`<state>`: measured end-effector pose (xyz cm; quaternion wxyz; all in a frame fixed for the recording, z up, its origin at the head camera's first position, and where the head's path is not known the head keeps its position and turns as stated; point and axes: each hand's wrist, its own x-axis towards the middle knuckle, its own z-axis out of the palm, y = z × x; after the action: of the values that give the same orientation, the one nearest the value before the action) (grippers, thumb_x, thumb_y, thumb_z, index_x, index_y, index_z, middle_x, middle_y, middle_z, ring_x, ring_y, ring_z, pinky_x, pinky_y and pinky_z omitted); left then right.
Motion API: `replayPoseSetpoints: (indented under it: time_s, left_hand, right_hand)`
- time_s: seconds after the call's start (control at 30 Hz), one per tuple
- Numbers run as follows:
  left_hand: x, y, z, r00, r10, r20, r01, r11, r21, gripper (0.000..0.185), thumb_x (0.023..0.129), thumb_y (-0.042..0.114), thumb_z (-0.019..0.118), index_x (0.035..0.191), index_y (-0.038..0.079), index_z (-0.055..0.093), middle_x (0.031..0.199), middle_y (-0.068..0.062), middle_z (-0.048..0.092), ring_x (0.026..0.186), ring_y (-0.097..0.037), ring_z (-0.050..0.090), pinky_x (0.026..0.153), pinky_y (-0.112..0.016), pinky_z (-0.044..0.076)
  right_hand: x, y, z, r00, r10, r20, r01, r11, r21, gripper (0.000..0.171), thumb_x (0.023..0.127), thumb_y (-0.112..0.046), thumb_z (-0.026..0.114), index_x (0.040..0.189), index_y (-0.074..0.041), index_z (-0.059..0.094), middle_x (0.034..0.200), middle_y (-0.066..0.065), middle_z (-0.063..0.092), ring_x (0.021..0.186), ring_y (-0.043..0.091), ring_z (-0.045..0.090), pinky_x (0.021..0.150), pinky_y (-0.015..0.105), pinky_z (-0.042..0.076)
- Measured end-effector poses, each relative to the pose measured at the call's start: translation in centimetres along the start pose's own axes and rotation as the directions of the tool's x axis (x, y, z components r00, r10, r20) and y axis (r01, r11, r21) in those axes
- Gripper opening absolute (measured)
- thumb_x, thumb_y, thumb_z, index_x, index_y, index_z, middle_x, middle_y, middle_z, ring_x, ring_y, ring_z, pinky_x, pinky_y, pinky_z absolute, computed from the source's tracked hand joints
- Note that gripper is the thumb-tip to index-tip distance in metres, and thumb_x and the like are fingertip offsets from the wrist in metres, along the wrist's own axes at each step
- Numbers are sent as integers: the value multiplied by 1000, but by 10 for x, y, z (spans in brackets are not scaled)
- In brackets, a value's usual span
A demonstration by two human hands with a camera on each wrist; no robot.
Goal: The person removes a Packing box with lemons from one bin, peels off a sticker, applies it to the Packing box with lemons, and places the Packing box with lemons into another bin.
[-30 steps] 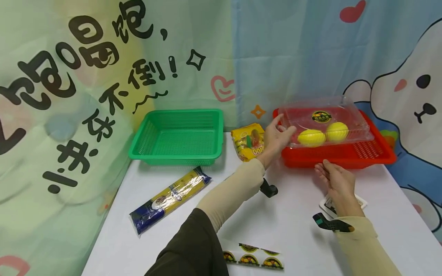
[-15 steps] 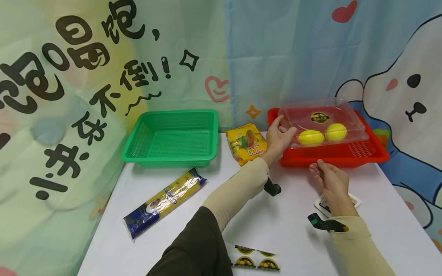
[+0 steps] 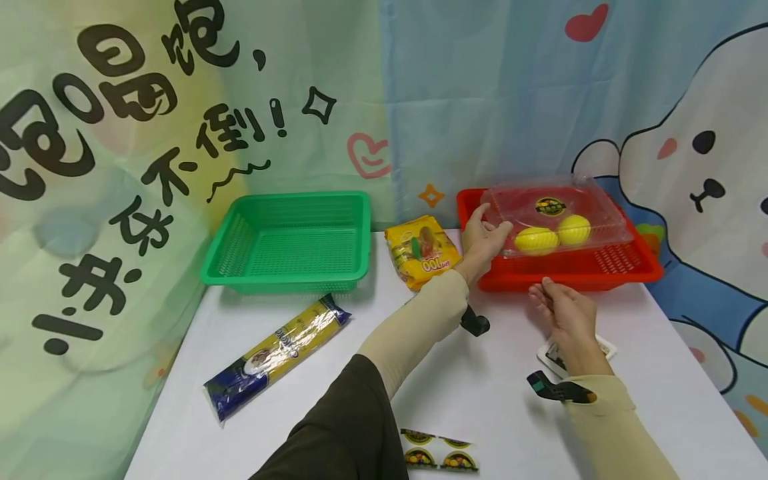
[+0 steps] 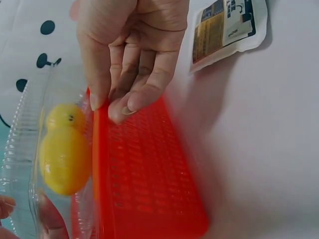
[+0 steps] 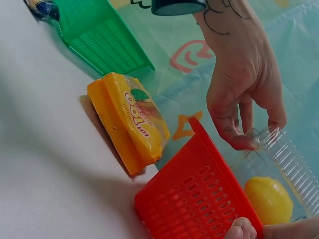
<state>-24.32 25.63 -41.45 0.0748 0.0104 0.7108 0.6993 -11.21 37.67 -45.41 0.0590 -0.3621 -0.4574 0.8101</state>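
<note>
The clear clamshell box [image 3: 555, 217] of yellow fruit stays seated in the red basket [image 3: 630, 270] on the bench. Left hand [image 3: 487, 240] keeps pinching its corner; right hand [image 3: 564, 313], fingers relaxed, remains at the rim.

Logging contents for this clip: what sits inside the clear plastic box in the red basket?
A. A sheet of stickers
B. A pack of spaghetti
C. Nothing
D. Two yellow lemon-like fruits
D: the clear plastic box lying in the red basket shows two yellow lemon-like fruits side by side through its lid, while the left hand holds the box's left end.
</note>
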Motion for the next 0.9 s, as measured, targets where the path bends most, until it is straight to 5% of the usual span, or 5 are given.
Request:
replayPoseSetpoints:
  time_s: [0.23,0.6,0.9]
  left_hand:
    - [3,0,6,998,-67,10,66,996,57,58,92,17,73,145,21,51,69,5,48,52,-10,41,49,-20,40]
    - [10,-2,16,993,-118,4,117,986,120,57,93,21,73,144,24,50,87,2,57,75,-12,52,79,-27,58]
    - [12,-5,21,989,-148,-24,150,974,171,55,93,22,74,143,26,50,124,0,66,97,-14,60,96,-34,58]
  right_hand:
    - [0,-2,2,1000,17,-11,-17,1000,-18,31,81,-37,83,106,-20,74,92,-5,78,85,10,76,86,22,58]
    - [1,-4,1,1000,-1,-15,1,1000,-31,31,81,-37,82,105,-19,74,90,-6,78,84,9,76,83,21,58]
    - [1,2,2,999,-11,-42,10,999,-36,35,79,-38,84,107,-18,73,92,-5,78,85,10,76,86,22,58]
